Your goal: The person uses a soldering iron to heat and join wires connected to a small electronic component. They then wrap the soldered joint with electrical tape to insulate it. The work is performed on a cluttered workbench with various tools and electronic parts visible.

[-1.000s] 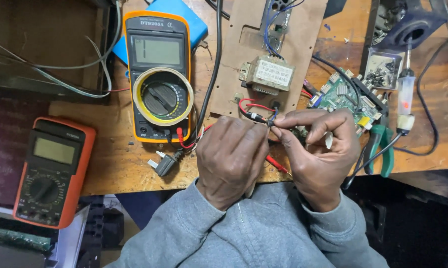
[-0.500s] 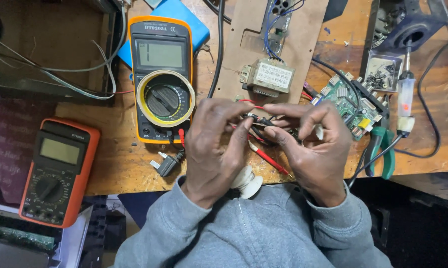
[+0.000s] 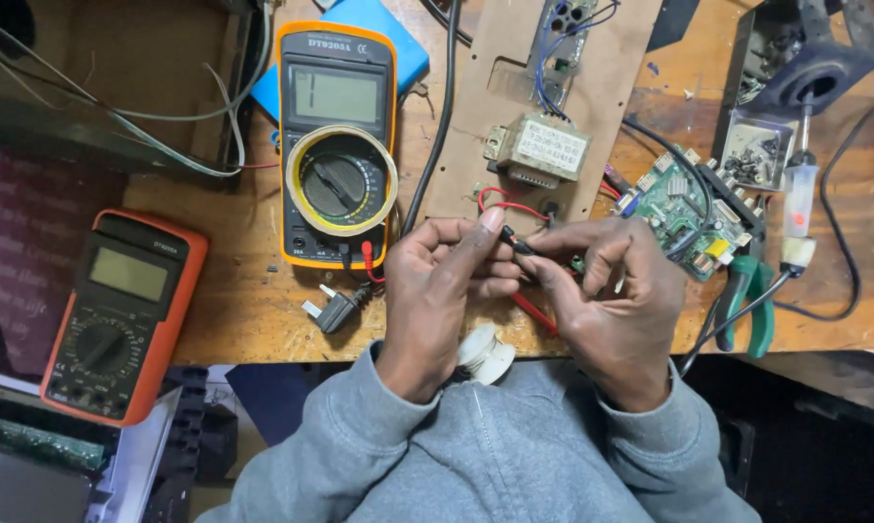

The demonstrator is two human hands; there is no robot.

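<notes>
Pinched between both hands, just above the wooden bench's (image 3: 253, 310) near edge: a thin black probe tip (image 3: 516, 246), long axis running roughly left to right with a slight tilt, one end toward the left thumb, the other lost behind the right fingers. Below it, a red probe (image 3: 534, 315), slim and glossy, slanting down and to the right between the two palms.

Left hand (image 3: 447, 291) curled, thumb and forefinger pressed together on the black tip, remaining fingers folded in. Right hand (image 3: 616, 300) likewise closed, fingertips bunched on the same tip from the other side; whatever lies under those fingers cannot be made out. Knuckles of both hands nearly touching.

Just above the hands, looped red wire (image 3: 505, 205) leading to a boxy metal transformer (image 3: 539, 150) mounted on a tan hardboard panel (image 3: 476, 116). Right of that, a green circuit board (image 3: 674, 208) studded with connectors, then green-handled pliers (image 3: 747, 300) hanging over the bench edge and a soldering iron (image 3: 800, 208) with a pale grip.

Left of the hands, a yellow multimeter (image 3: 335, 145), upright, a ring of clear tape (image 3: 296, 184) around its dial, black and red leads plugged in at the bottom. Small black plug adapter (image 3: 328, 312) near it. Farther left, an orange multimeter (image 3: 122, 315), tilted, partly off the bench. White solder spool (image 3: 485, 353) at the grey sweatshirt's chest.
</notes>
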